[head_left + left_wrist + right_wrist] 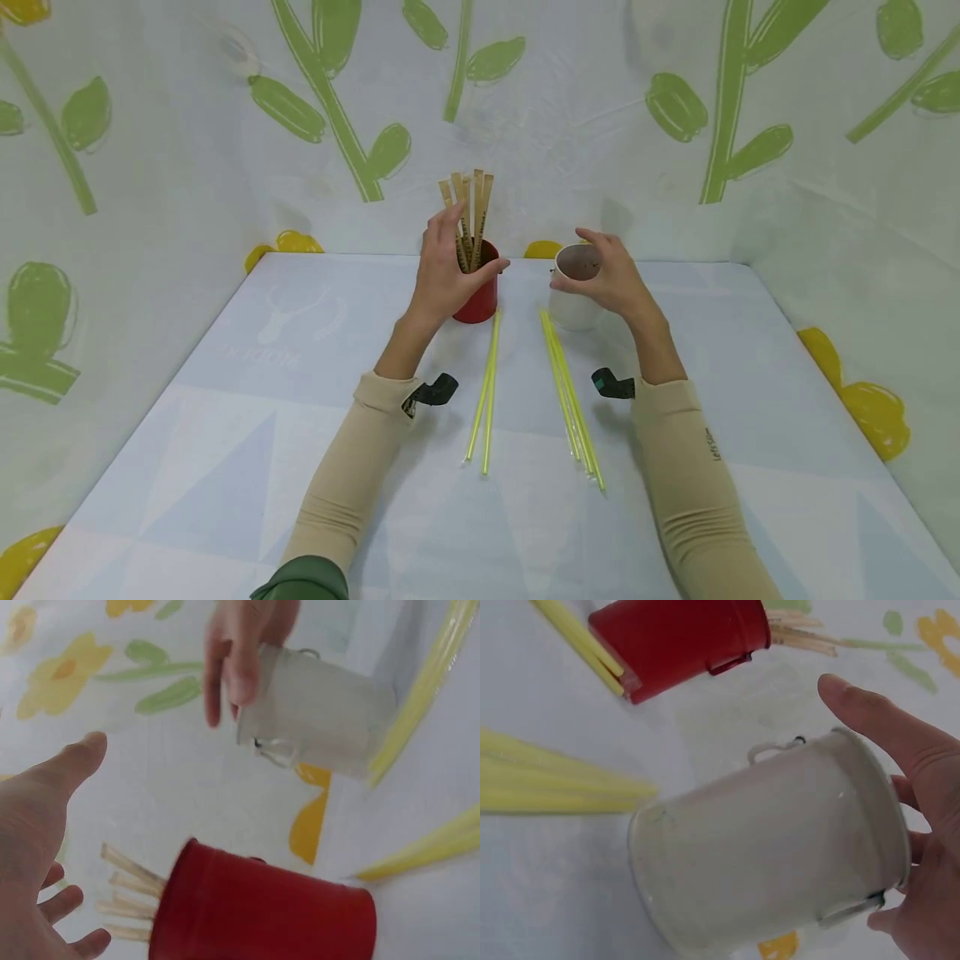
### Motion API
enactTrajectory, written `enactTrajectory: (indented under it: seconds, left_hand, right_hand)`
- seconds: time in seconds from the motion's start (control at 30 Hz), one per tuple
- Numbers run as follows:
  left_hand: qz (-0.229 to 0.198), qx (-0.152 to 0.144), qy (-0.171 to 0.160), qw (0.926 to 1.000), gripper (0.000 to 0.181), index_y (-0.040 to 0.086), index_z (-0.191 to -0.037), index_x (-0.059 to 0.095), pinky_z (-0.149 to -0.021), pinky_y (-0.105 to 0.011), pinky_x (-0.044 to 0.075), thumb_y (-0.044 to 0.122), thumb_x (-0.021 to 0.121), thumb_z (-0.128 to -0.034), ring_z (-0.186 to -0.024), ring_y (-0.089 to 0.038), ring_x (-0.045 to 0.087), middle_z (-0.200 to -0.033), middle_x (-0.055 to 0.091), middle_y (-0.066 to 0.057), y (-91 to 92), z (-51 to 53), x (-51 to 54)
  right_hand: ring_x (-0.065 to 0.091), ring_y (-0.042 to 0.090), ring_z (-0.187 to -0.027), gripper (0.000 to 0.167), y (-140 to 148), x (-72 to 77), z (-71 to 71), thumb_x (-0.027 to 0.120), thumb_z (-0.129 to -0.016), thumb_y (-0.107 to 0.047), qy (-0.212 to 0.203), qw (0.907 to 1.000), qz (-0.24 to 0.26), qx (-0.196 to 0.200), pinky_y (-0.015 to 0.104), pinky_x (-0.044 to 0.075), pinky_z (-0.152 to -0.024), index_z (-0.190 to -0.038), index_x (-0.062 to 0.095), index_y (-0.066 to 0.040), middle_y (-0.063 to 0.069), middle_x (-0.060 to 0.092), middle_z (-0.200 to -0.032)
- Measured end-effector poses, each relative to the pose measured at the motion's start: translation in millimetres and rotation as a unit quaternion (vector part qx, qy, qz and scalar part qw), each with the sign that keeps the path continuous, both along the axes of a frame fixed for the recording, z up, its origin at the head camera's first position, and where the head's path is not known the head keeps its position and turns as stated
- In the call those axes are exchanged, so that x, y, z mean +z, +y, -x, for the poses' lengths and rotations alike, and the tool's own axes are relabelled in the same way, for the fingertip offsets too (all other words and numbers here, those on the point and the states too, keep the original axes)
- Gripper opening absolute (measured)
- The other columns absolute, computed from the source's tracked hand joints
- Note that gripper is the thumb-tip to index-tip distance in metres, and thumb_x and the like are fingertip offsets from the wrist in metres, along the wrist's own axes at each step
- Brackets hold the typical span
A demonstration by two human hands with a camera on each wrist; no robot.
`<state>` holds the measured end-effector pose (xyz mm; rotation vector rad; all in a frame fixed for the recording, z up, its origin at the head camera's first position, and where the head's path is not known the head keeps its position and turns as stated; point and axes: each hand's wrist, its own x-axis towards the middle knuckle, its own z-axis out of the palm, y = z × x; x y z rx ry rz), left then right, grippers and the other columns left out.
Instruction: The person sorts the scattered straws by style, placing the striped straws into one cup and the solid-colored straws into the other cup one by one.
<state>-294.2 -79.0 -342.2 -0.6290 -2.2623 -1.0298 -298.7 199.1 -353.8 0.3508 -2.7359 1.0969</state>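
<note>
In the head view, the left hand (438, 279) is spread beside a red bucket (480, 307) that holds several wooden sticks (480, 200). The left wrist view shows that hand (34, 817) with thumb and fingers apart, off the mouth of the red bucket (262, 907), gripping nothing. To the right, the right hand (621, 279) curves loosely about the top of a white bucket (573, 310). Seen from the right wrist, its thumb (885, 724) stands clear of the white bucket (765, 844), while the other fingers lie behind the rim; their contact is unclear.
Two yellow sticks (491, 387) lie in front of the red bucket. Several more yellow sticks (572, 396) lie in front of the white one. A patterned cloth wall (540, 167) rises just behind both buckets, at the back edge of the table (300, 433).
</note>
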Motion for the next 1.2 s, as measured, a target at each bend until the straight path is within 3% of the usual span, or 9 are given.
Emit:
enactTrajectory:
  seconds: [0.13,0.4,0.53,0.7,0.77,0.9,1.2]
  left_hand:
    - [0.004,-0.021,0.023,0.9995,0.091,0.011,-0.152,0.028,-0.113,-0.041,0.038,0.041,0.078,-0.0823,-0.135,-0.024,0.039,-0.145,0.041,-0.015,3.6,-9.9,11.5]
    - [0.004,-0.078,0.041,0.9961,0.080,0.010,-0.149,0.035,-0.099,-0.038,0.050,0.034,0.076,-0.0851,-0.124,-0.025,0.051,-0.141,0.046,-0.013,12.0,-35.4,34.7]
    - [0.022,-0.098,0.023,0.9946,0.075,0.009,-0.146,0.040,-0.096,-0.036,0.053,0.031,0.077,-0.0851,-0.117,-0.022,0.057,-0.137,0.051,-0.011,15.8,-43.1,30.9]
    - [0.083,-0.100,-0.029,0.9912,0.069,0.010,-0.142,0.046,-0.080,-0.032,0.057,0.035,0.076,-0.0854,-0.096,-0.020,0.064,-0.122,0.061,-0.010,18.4,-48.1,14.3]
    - [0.127,-0.089,-0.064,0.9858,0.068,0.012,-0.141,0.047,-0.076,-0.028,0.056,0.039,0.075,-0.0857,-0.093,-0.018,0.064,-0.120,0.063,-0.006,17.4,-50.6,6.9]
    - [0.199,-0.068,-0.130,0.9688,0.066,0.016,-0.140,0.049,-0.082,-0.030,0.057,0.044,0.074,-0.0853,-0.098,-0.016,0.065,-0.119,0.065,-0.003,15.0,-52.3,-7.5]
    - [0.279,-0.041,-0.266,0.9220,0.073,0.009,-0.140,0.051,-0.088,-0.036,0.055,0.043,0.078,-0.0814,-0.103,-0.018,0.060,-0.118,0.063,-0.008,14.6,-49.6,-37.8]
  right_hand:
    - [0.039,0.039,-0.133,0.102,5.9,-8.0,3.3,0.083,-0.072,-0.052,-0.018,0.9998,0.004,-0.002,0.060,0.037,-0.108,-0.153,0.032,-0.015,0.021,0.031,-0.153]
    - [0.038,0.038,-0.135,0.106,14.6,-15.5,8.7,0.084,-0.069,-0.054,-0.016,0.9995,0.025,-0.013,0.060,0.035,-0.110,-0.151,0.034,-0.008,0.018,0.034,-0.154]
    - [0.039,0.037,-0.134,0.100,13.9,-20.2,9.9,0.085,-0.067,-0.056,-0.015,0.9988,0.042,-0.019,0.060,0.035,-0.109,-0.145,0.041,-0.012,0.016,0.037,-0.152]
    - [0.041,0.036,-0.134,0.105,12.5,-22.8,9.7,0.083,-0.067,-0.059,-0.039,0.9971,0.053,-0.038,0.059,0.037,-0.109,-0.150,0.035,-0.014,0.014,0.038,-0.154]
    - [0.042,0.035,-0.133,0.108,11.7,-23.1,9.7,0.082,-0.067,-0.060,-0.050,0.9960,0.056,-0.047,0.058,0.039,-0.109,-0.151,0.031,-0.015,0.013,0.039,-0.152]
    - [0.043,0.035,-0.132,0.109,10.0,-22.9,9.5,0.083,-0.067,-0.060,-0.062,0.9945,0.065,-0.053,0.057,0.039,-0.109,-0.152,0.029,-0.016,0.015,0.042,-0.149]
    - [0.046,0.034,-0.127,0.104,10.5,-24.6,9.8,0.084,-0.067,-0.056,-0.062,0.9944,0.074,-0.041,0.057,0.042,-0.106,-0.148,0.032,-0.016,0.014,0.046,-0.143]
